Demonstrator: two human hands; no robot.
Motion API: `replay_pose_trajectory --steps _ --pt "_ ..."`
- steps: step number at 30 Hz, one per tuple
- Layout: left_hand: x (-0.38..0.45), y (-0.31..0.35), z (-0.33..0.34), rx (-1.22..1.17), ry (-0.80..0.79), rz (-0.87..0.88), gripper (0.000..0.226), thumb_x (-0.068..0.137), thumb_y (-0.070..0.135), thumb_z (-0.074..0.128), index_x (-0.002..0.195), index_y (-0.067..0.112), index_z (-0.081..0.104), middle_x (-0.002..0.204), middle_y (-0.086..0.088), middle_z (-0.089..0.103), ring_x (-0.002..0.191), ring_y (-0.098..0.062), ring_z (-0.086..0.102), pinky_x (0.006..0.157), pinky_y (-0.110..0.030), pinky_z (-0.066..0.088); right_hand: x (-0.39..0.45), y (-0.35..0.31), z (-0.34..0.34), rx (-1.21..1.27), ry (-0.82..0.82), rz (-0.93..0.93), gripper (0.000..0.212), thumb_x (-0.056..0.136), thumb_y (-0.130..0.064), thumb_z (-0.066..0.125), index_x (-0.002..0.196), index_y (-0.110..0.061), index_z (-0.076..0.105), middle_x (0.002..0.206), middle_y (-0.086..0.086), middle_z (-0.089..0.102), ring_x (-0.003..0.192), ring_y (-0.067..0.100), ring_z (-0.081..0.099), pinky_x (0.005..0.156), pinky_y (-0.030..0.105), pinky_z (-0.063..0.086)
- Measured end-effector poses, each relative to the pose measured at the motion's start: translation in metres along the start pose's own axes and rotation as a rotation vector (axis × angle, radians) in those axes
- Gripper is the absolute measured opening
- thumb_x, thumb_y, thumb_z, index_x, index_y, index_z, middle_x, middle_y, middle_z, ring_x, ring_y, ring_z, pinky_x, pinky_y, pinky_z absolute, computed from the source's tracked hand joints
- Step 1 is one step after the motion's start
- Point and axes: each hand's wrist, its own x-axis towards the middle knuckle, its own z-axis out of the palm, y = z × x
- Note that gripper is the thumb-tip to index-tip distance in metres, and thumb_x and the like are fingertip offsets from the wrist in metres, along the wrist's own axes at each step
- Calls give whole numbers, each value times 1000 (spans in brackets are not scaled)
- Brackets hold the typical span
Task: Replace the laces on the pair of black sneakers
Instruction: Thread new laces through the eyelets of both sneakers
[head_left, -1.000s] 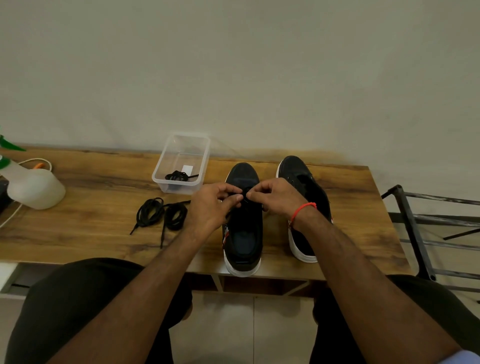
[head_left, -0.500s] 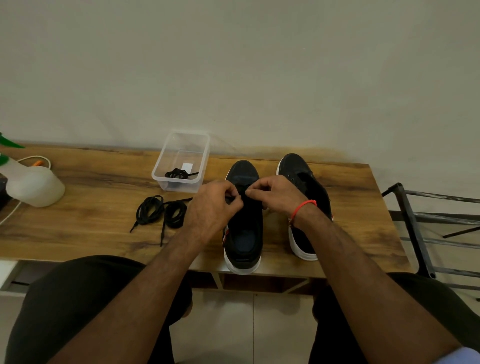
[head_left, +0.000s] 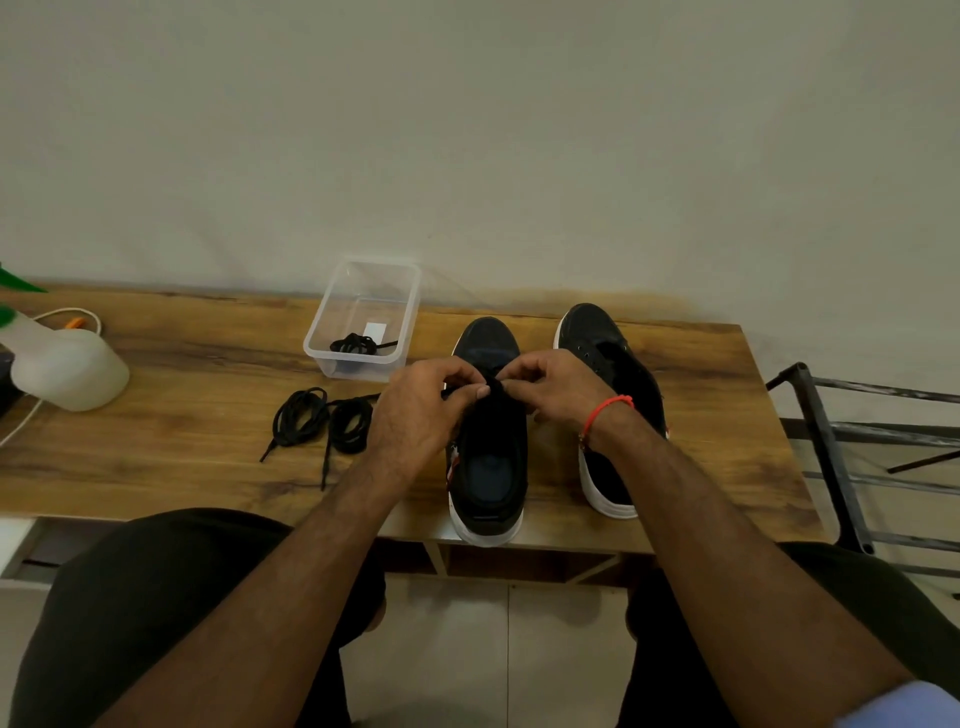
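Two black sneakers with white soles stand side by side on the wooden table (head_left: 197, 457), toes pointing away from me. Over the lace area of the left sneaker (head_left: 491, 467) my left hand (head_left: 423, 410) and my right hand (head_left: 550, 387) meet, fingers curled. Both pinch a black lace (head_left: 493, 388) at the shoe's eyelets. The right sneaker (head_left: 608, 374) stands untouched beside my right wrist, its eyelets showing no lace. Two coiled black laces (head_left: 324, 423) lie on the table left of my left hand. Another coiled lace (head_left: 358, 344) lies in a clear plastic tub (head_left: 363, 317).
A white spray bottle (head_left: 62, 364) with a green trigger stands at the table's left end, with a white cable beside it. A dark metal rack (head_left: 841, 457) stands off the table's right edge. My knees sit below the table's front edge.
My hands have stayed on the left sneaker's lace area, the fingers shifting slightly around the lace. Nothing else on the table has moved.
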Motion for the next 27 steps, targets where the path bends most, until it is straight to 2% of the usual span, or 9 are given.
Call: replay_pose_trajectory --steps 3,5,8,10,15,18,22,24,27 --pt "3 0 -5 -8 -49 -17 34 90 29 75 122 27 65 86 15 63 79 1 60 71 -22 52 3 3 -3 31 47 26 8 96 -21 64 95 -21 72 87 -6 66 80 9 61 65 24 51" --pt "5 0 -11 40 -83 -13 43 90 23 75 130 26 61 89 14 62 83 -2 61 77 -25 55 5 5 -8 46 121 46 10 97 -20 63 90 -21 70 85 -7 65 81 10 60 69 26 51" --pt "9 -4 -20 125 -99 28 41 90 16 74 127 29 63 94 16 63 100 -8 62 95 -43 56 9 11 -17 -21 262 81 15 98 -17 58 90 -10 68 86 4 69 85 23 67 83 38 58" --pt "9 -7 -24 185 -102 53 39 89 16 75 123 33 64 90 20 61 102 -8 59 97 -51 52 13 14 -22 -37 359 107 16 97 -16 56 89 -5 66 83 12 71 79 29 70 79 46 60" --pt "9 -5 -26 152 -146 69 29 87 23 78 110 37 66 86 20 58 98 -6 55 97 -52 49 12 13 -30 -5 535 124 10 96 -16 58 88 -12 62 80 9 71 61 20 71 59 33 62" --pt "7 -3 -27 172 -220 69 24 87 33 77 102 43 62 88 21 62 97 -3 55 98 -53 47 13 14 -29 -32 473 108 6 98 -15 58 97 -13 63 88 9 72 59 18 71 62 36 63" --pt "10 -4 -24 26 -113 33 23 102 32 58 124 29 64 101 10 70 96 -6 63 93 -43 54 11 12 -25 -194 306 73 30 98 -12 58 127 -11 61 110 9 69 85 20 68 82 34 59" --pt "11 -4 -17 -13 -12 64 27 106 20 49 128 22 64 112 2 70 102 -6 61 93 -32 52 5 6 -24 -260 291 -9 23 99 -15 59 120 -11 65 106 3 67 86 14 60 76 20 50" --pt "12 -9 -1 42 -60 143 32 104 12 47 129 18 66 127 -2 64 115 -10 55 99 -28 47 -8 -4 -15 -283 221 -96 21 97 -33 64 99 -13 70 95 0 67 86 10 59 67 11 42"
